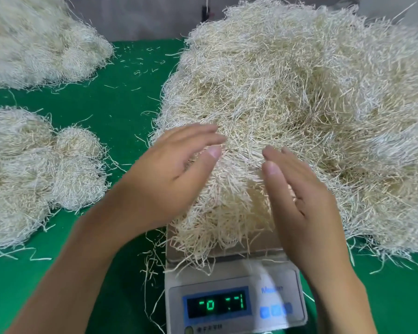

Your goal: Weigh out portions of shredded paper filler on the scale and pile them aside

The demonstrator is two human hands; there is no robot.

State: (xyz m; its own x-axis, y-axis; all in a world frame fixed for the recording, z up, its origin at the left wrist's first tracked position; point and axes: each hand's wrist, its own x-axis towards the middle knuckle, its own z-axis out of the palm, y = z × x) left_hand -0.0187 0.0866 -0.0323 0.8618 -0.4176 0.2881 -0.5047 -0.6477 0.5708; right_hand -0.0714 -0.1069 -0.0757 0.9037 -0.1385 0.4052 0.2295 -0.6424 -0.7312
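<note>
We cannot see most of the scale point(237, 280). Its weighing plate lies under a portion of shredded paper point(227, 213), and only a strip of the plate's near edge shows below the right hand point(297, 196). The bottom of the frame cuts off the scale's front. On the display point(217, 305), the green digits are only half formed, so we cannot read a weight. The blue buttons point(276, 309) beside it and the print above them are blurred.

Beyond both hands, the big heap of shredded paper point(311, 92) runs out of the frame to the right. It merges with the portion on the plate, and we cannot tell where one ends and the other begins. The far pile point(34, 39), up and to the left of the left hand point(169, 169), is blurred and cut off at the edge. So is the nearer pile point(34, 169) of rounded clumps just left of that hand.

Both hands are spread flat with the fingers straight and close together. The palms are turned toward each other, one on either side of the portion, and they grasp nothing. The left fingertips are smeared, and we cannot say whether either hand presses the strands or hangs just above them. Loose strands lie on the green table point(121, 104) around the left wrist.
</note>
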